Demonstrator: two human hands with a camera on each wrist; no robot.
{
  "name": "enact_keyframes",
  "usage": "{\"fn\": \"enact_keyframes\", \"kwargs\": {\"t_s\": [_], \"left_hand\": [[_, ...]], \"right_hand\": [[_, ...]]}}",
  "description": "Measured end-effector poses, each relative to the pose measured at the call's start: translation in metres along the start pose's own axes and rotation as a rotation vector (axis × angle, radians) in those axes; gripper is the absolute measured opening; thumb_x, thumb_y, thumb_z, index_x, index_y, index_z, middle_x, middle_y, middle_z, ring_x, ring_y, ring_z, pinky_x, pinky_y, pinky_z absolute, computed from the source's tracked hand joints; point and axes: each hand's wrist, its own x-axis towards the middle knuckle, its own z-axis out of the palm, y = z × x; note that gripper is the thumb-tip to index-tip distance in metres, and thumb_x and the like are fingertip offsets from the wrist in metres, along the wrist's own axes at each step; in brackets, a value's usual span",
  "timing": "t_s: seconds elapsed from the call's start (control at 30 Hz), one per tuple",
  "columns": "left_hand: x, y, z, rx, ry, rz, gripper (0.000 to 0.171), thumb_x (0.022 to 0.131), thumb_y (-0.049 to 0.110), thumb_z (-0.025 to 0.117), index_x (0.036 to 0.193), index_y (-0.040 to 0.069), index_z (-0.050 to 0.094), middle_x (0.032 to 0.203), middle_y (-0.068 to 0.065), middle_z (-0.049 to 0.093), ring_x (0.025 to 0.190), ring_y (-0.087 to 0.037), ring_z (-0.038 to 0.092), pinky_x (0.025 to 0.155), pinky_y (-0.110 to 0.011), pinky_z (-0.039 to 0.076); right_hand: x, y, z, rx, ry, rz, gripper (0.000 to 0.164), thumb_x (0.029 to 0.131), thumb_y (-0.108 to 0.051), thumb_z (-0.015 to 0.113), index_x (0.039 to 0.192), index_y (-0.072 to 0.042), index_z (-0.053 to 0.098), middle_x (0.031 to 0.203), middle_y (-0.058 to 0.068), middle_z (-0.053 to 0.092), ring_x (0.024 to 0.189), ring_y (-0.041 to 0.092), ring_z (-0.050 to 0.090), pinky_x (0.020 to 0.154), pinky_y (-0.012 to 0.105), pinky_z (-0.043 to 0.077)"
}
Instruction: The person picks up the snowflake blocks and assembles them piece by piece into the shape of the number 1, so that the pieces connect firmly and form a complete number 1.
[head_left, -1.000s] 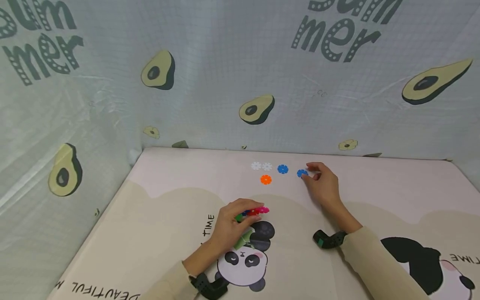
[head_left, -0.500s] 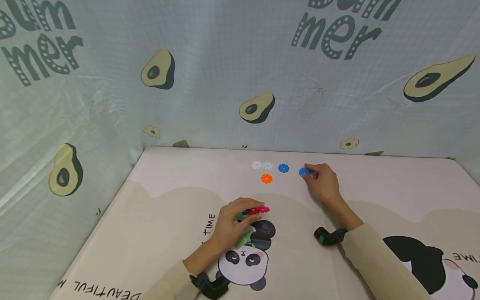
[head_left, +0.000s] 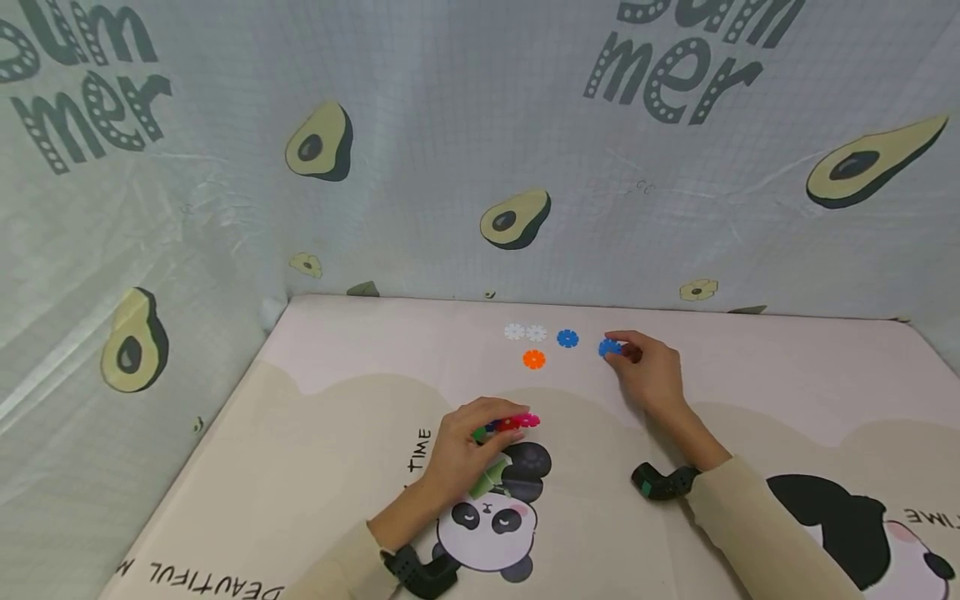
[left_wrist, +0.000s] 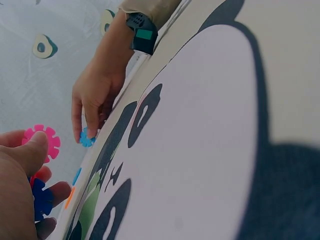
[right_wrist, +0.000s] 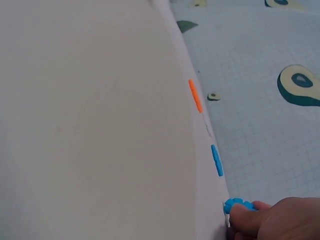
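My left hand [head_left: 467, 437] holds a joined string of small notched plastic discs just above the table; pink [left_wrist: 54, 144], red and dark blue [left_wrist: 43, 201] ones show, and a bit of green. Its thumb lies over the pink disc in the left wrist view. Farther back, my right hand [head_left: 651, 373] pinches a single blue notched disc [head_left: 608, 347] between thumb and fingertips, close to the tabletop. Left of that hand lie another blue disc [head_left: 567, 338], an orange disc [head_left: 534, 359] and two white discs [head_left: 525, 332] side by side, all flat.
The table [head_left: 360, 342] wears a cover printed with pandas and lettering. Behind it and at its left hangs a pale curtain [head_left: 420, 167] with avocado prints, meeting the table's back edge. Black devices [head_left: 423, 575] are strapped to both wrists.
The blue disc in my right hand has shifted slightly to the right, and more of its face shows between the fingers. My left hand stays put with its discs.
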Motion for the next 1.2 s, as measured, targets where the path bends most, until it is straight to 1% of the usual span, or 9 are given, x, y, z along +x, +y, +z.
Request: {"fn": "enact_keyframes", "kwargs": {"t_s": [0.1,0.23,0.33,0.53,0.63,0.87,0.97,1.1,1.2], "left_hand": [[0.000,0.000,0.000,-0.001,0.002,0.007,0.028,0.076,-0.006,0.075,0.103,-0.001,0.070,0.100,-0.012,0.069,0.097,-0.022,0.064,0.084,-0.032,0.052],[-0.001,-0.003,0.000,-0.001,-0.007,-0.007,0.027,0.079,0.000,0.075,0.106,0.004,0.071,0.102,-0.006,0.070,0.099,-0.018,0.064,0.086,-0.032,0.051],[-0.001,-0.007,-0.001,-0.010,-0.014,-0.024,0.027,0.081,0.005,0.075,0.108,0.008,0.071,0.105,-0.002,0.070,0.101,-0.016,0.063,0.087,-0.031,0.050],[-0.002,-0.008,-0.001,-0.022,-0.017,-0.048,0.029,0.082,0.009,0.076,0.110,0.010,0.071,0.106,0.001,0.069,0.102,-0.014,0.063,0.087,-0.031,0.050],[-0.002,-0.008,-0.001,-0.022,-0.019,-0.062,0.029,0.081,0.009,0.076,0.110,0.011,0.072,0.107,0.003,0.069,0.102,-0.014,0.063,0.087,-0.031,0.050],[-0.003,-0.006,-0.001,-0.014,-0.014,-0.119,0.030,0.081,0.009,0.075,0.111,0.010,0.072,0.107,0.002,0.069,0.102,-0.015,0.063,0.087,-0.032,0.050],[0.000,0.009,-0.003,-0.013,-0.011,-0.146,0.029,0.080,0.003,0.075,0.109,0.005,0.071,0.105,-0.004,0.070,0.102,-0.018,0.063,0.087,-0.032,0.050],[0.002,0.014,-0.004,-0.007,-0.009,-0.175,0.030,0.079,-0.001,0.075,0.108,0.003,0.071,0.104,-0.006,0.070,0.102,-0.018,0.063,0.087,-0.032,0.051],[-0.003,0.000,-0.001,-0.013,-0.004,-0.172,0.031,0.080,0.004,0.075,0.110,0.008,0.071,0.107,-0.001,0.069,0.103,-0.016,0.062,0.087,-0.032,0.050]], "right_hand": [[-0.002,-0.002,-0.002,0.016,-0.004,0.021,0.027,0.087,-0.008,0.069,0.114,-0.005,0.069,0.084,0.014,0.066,0.074,0.026,0.057,0.065,0.035,0.043],[-0.005,-0.004,-0.005,0.052,-0.038,0.051,0.029,0.090,-0.013,0.068,0.119,-0.008,0.068,0.087,0.013,0.067,0.077,0.024,0.058,0.067,0.034,0.044],[-0.010,-0.007,-0.007,0.103,-0.085,0.080,0.032,0.091,-0.020,0.067,0.122,-0.010,0.066,0.088,0.010,0.067,0.078,0.022,0.058,0.066,0.029,0.045],[-0.020,-0.018,-0.013,0.250,-0.205,0.149,0.040,0.091,-0.033,0.067,0.126,-0.014,0.063,0.089,0.008,0.065,0.077,0.022,0.062,0.055,0.024,0.043],[-0.025,-0.025,-0.015,0.316,-0.257,0.164,0.042,0.089,-0.035,0.068,0.126,-0.015,0.063,0.088,0.007,0.067,0.080,0.022,0.065,0.056,0.024,0.043],[-0.037,-0.042,-0.013,0.441,-0.354,0.179,0.043,0.087,-0.031,0.071,0.126,-0.013,0.063,0.090,0.010,0.068,0.084,0.026,0.064,0.073,0.027,0.051],[-0.041,-0.047,-0.011,0.498,-0.384,0.186,0.043,0.086,-0.030,0.072,0.124,-0.011,0.064,0.091,0.015,0.068,0.084,0.027,0.065,0.077,0.027,0.053],[-0.049,-0.051,-0.005,0.568,-0.418,0.176,0.043,0.085,-0.027,0.074,0.122,-0.007,0.064,0.089,0.017,0.067,0.083,0.028,0.066,0.077,0.026,0.053],[-0.055,-0.051,0.002,0.606,-0.446,0.163,0.042,0.085,-0.023,0.074,0.121,-0.004,0.064,0.085,0.016,0.067,0.080,0.028,0.065,0.075,0.026,0.053]]}}
